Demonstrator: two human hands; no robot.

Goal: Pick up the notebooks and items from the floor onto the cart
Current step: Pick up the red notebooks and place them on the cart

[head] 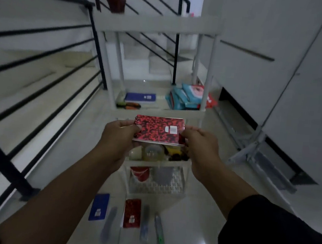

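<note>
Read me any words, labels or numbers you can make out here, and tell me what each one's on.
No text is legible.
Red notebook gripped by both hands: white barcode sticker, too blurred.
Blue notebook on floor: white sticker, unreadable.
Small red notebook on floor: same.
Blue book on cart shelf: label too small.

Red-black speckled notebook (159, 128); blue notebook (98, 207) below.

Both hands, left (119, 135) and right (201, 144), gripping a red spiral notebook (159, 129) above white cart (158, 161)
</note>
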